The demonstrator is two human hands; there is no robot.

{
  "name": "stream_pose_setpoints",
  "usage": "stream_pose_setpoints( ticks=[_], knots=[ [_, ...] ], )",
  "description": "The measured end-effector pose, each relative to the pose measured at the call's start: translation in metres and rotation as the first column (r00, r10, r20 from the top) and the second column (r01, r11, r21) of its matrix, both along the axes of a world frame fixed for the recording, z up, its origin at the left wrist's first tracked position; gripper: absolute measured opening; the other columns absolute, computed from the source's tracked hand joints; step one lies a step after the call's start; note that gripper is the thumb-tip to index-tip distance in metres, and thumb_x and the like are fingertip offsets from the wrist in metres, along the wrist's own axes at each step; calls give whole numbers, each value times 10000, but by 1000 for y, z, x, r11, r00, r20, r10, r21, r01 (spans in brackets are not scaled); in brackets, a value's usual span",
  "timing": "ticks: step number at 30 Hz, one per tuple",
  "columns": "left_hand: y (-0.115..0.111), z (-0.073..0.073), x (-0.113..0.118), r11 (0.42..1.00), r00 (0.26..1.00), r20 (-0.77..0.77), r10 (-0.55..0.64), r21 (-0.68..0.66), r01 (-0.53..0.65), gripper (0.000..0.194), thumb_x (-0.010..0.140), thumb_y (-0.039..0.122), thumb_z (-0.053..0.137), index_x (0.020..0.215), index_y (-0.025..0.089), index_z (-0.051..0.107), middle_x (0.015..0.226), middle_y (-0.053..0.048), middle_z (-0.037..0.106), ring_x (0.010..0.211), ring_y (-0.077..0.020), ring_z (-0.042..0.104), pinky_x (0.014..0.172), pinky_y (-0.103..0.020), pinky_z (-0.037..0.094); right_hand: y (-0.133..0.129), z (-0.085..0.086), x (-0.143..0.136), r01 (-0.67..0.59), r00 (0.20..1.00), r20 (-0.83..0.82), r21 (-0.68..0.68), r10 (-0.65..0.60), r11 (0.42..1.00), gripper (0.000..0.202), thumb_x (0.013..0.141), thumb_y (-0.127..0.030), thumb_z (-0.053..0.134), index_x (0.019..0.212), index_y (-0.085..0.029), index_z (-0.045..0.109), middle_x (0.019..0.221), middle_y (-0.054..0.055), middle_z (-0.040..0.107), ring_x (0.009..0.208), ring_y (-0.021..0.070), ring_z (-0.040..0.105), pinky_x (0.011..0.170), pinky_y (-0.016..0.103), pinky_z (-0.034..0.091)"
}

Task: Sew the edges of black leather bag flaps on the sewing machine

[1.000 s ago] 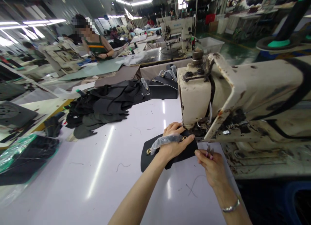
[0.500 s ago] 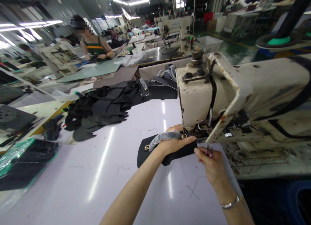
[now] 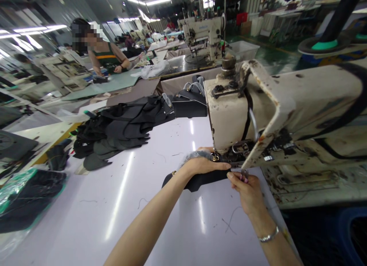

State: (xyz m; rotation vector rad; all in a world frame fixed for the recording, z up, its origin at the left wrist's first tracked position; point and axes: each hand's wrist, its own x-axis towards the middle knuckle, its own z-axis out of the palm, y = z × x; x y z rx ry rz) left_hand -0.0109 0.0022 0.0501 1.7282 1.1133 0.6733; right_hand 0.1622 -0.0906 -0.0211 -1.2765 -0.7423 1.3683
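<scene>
A black bag piece (image 3: pixel 197 183) with gold ring fittings (image 3: pixel 215 158) lies under the head of the sewing machine (image 3: pixel 229 120). Its handle (image 3: pixel 197 155) is wrapped in clear plastic and partly covered by my hand. Across the piece, my left hand (image 3: pixel 202 165) grips it, thumb stretched along the near side and fingers mostly hidden beyond the handle. At the piece's right corner, my right hand (image 3: pixel 243 185) is closed, thumb and forefinger pinching the edge. Small pink-handled thread snips (image 3: pixel 244 175) stick up from that same hand. The machine's needle area is mostly hidden.
Black cut pieces (image 3: pixel 123 124) are heaped at the back left of the white table (image 3: pixel 94 220). Behind the machine head stand finished-looking black bags (image 3: pixel 189 105). A plastic-wrapped dark bundle (image 3: pixel 31 193) lies at left. Across the way, a co-worker (image 3: pixel 106 59) works at another table.
The bag piece has turned and shifted slightly in toward the machine, its handle now more covered by my left hand. A metal rod on the machine head has moved. The co-worker's arms have shifted.
</scene>
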Motion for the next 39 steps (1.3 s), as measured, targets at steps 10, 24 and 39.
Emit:
stream_pose_setpoints(
  ticks=[10, 24, 39],
  knots=[
    [17, -8, -3, 956, 978, 114, -176, -217, 198, 363, 701, 459, 873, 1014, 282, 828, 1061, -17, 818, 965, -231, 761, 897, -333, 592, 11, 7, -11, 69, 995, -75, -47, -73, 996, 460, 619, -462, 897, 467, -180, 566, 520, -31, 421, 572, 109, 334, 559, 280, 244],
    [40, -22, -12, 688, 986, 85, -146, -707, 163, 552, 570, 474, 969, 1019, 193, 813, 967, -98, 813, 868, -242, 754, 873, -412, 594, 17, 26, -38, 351, 930, -78, -113, -360, 930, 462, 561, -466, 925, 465, -176, 578, 493, -29, 506, 508, 89, 362, 525, 275, 246],
    [42, -41, -23, 736, 991, 101, -87, -663, 132, 539, 566, 509, 958, 976, 188, 817, 993, -90, 819, 917, -265, 758, 934, -414, 585, 9, 30, -54, 241, 970, 11, -72, -241, 968, 448, 753, -589, 800, 641, -162, 722, 503, -35, 459, 525, 120, 428, 523, 266, 321]
  ],
)
